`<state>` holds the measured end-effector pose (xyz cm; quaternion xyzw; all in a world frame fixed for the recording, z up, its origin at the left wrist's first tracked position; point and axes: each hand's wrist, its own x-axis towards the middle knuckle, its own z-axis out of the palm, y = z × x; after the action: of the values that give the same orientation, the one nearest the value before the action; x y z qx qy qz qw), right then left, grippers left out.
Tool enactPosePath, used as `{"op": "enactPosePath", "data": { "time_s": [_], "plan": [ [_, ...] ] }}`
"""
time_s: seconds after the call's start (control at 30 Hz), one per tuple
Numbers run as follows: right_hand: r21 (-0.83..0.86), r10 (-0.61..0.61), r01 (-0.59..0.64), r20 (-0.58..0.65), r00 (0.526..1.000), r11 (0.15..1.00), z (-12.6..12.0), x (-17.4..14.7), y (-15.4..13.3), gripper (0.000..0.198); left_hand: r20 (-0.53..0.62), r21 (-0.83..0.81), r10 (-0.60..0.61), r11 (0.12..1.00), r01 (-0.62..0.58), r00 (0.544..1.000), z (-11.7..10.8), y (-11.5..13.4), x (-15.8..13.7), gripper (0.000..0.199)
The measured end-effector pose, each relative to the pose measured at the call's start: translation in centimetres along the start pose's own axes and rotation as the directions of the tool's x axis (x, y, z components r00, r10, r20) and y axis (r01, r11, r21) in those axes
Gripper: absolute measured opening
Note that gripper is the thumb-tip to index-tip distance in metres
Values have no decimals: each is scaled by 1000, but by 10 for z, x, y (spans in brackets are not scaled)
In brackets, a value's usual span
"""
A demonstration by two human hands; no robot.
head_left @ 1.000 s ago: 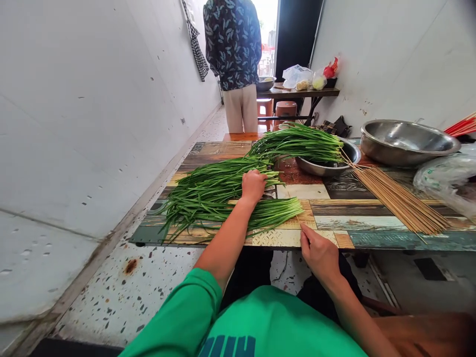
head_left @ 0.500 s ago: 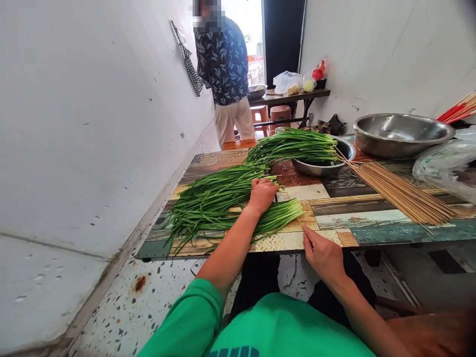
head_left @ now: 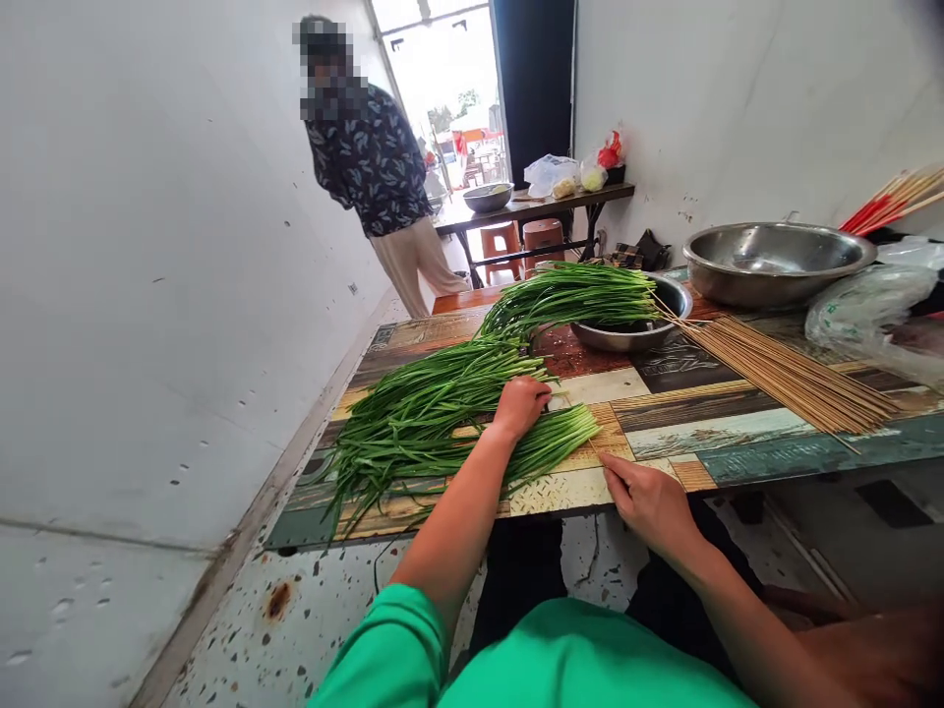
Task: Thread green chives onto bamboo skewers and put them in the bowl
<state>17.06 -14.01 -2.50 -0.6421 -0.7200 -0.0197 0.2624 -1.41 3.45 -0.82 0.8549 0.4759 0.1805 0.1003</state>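
My left hand point(head_left: 522, 405) is closed on a few garlic chives at the front edge of the loose chive pile point(head_left: 428, 393); pale stalk ends stick out past its fingers. Just in front lies a narrower bunch of chives point(head_left: 564, 433), its cut ends pointing right. My right hand point(head_left: 645, 497) pinches a thin bamboo skewer point(head_left: 594, 448) whose other end reaches the cut ends of that bunch. How far the skewer goes in is hidden. Farther back, more chives point(head_left: 582, 293) with skewers at their stalk ends rest across a metal bowl point(head_left: 626, 339).
Many bamboo skewers point(head_left: 793, 379) lie fanned on the patchwork table point(head_left: 671, 433). A wide metal basin point(head_left: 774, 285), a clear plastic bag point(head_left: 855, 315) and red-tipped sticks point(head_left: 885, 206) are at the right. A person point(head_left: 369, 167) stands beyond the table near the left wall.
My left hand has drawn slightly nearer, with a few chive stalks now showing past its fingers. My right hand keeps its pinch on the skewer. The person behind has stepped left and turned.
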Motion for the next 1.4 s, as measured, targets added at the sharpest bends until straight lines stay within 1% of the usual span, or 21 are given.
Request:
{"op": "enactPosePath", "data": {
  "time_s": [0.1,0.43,0.63,0.77,0.9,1.07,1.23,1.4],
  "plan": [
    [-27,28,-27,66,997,999,-3,4,-1,29,5,-8,-20,1000,20,1000,0,2,0,22],
    [-43,86,-80,136,987,996,-5,9,-4,30,-19,-42,-32,999,31,999,4,2,1,21],
    [-32,130,-126,243,961,992,-15,12,-9,32,-19,-36,-90,995,90,996,3,6,2,22],
    [-34,152,-148,290,945,988,-19,13,-11,35,-9,-33,-83,996,83,996,3,7,2,21],
    [-45,156,-149,310,938,988,-19,15,-12,34,-17,-41,-89,995,89,996,3,6,2,20],
    [-46,153,-146,299,942,988,-18,14,-10,34,-31,-60,-91,994,89,995,4,7,1,20],
    [-40,146,-141,275,950,989,-14,13,-8,34,-32,-90,-137,987,133,990,4,10,2,19],
    [-47,157,-150,291,944,988,-16,14,-9,34,-34,-89,-102,991,99,994,4,11,3,18]
  ]
}}
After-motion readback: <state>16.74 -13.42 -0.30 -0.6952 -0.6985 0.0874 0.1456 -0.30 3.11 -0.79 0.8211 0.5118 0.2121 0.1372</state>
